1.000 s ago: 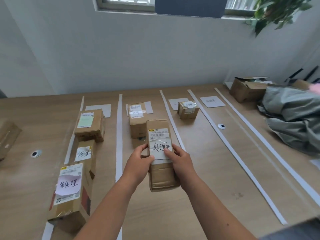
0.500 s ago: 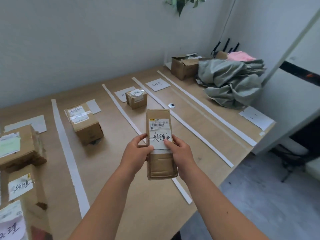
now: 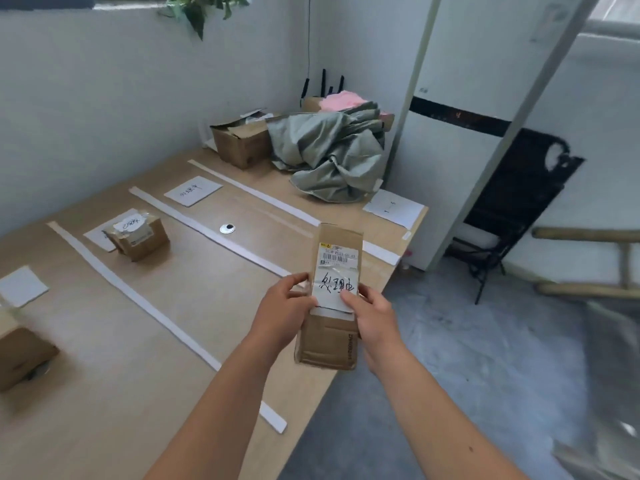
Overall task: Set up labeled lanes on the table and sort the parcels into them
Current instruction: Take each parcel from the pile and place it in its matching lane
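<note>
A long brown cardboard parcel (image 3: 332, 337) with a barcode sticker and a handwritten white label is held up in front of me, over the table's right front edge. My left hand (image 3: 282, 313) grips its left side and my right hand (image 3: 372, 318) grips its right side, thumbs on the label. White paper strips (image 3: 214, 237) divide the wooden table (image 3: 104, 393) into lanes. A handwritten lane card (image 3: 193, 190) lies at the far end of one lane. A small labeled parcel (image 3: 138, 233) sits on another card one lane to the left.
An open cardboard box (image 3: 240, 143), a crumpled grey bag (image 3: 332, 154) and a pink item (image 3: 341, 100) crowd the far right corner. A white sheet (image 3: 393, 207) lies near the right edge. Another parcel (image 3: 20, 355) shows at the left border. Grey floor (image 3: 485, 358) and a black folded chair (image 3: 509, 216) lie to the right.
My view has swung to the right; the left lanes and their parcels have slid out of frame. Both hands keep their grip on the parcel, which now hangs over the table's right edge.
</note>
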Action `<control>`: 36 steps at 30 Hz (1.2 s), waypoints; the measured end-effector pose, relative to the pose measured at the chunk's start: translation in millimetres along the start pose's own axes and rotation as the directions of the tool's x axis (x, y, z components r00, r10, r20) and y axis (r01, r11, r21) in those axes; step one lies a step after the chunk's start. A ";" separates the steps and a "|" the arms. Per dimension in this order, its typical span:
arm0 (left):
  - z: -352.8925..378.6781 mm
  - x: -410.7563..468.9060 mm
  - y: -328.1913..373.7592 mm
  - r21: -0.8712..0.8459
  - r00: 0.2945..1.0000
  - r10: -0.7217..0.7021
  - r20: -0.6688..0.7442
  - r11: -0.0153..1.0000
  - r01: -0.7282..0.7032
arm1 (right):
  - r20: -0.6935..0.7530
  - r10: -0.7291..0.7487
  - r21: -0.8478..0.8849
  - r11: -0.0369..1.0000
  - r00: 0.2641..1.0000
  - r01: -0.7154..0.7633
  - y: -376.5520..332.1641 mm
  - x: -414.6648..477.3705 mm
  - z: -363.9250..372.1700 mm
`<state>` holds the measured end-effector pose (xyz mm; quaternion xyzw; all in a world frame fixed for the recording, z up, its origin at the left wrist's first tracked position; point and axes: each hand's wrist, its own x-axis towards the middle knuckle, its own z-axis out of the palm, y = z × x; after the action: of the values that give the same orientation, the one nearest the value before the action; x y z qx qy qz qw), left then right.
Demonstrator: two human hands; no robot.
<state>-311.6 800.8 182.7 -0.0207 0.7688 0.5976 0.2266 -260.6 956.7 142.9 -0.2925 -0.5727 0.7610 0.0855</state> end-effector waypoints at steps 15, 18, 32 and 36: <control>236.0 92.8 91.5 0.062 0.985 0.065 0.162 0.995 -0.076 | -0.205 -0.032 0.070 0.996 0.978 0.048 -95.8 115.2 -201.1; 250.1 116.4 107.3 0.032 0.988 0.061 0.142 0.997 -0.066 | -0.198 -0.037 0.072 0.996 0.979 0.052 -110.3 147.6 -207.5; 249.5 289.2 161.2 -0.076 0.999 0.039 -0.007 0.996 -0.039 | -0.042 -0.040 -0.049 0.998 0.998 0.038 -163.9 346.8 -156.0; 230.4 316.1 164.9 -0.121 0.993 0.032 -0.114 0.992 -0.046 | 0.070 -0.003 -0.091 0.996 0.998 0.010 -173.2 383.3 -125.2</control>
<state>-570.2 1137.2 172.5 -0.0530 0.7422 0.6460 0.1701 -540.2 1294.9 147.9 -0.2675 -0.6105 0.7435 0.0545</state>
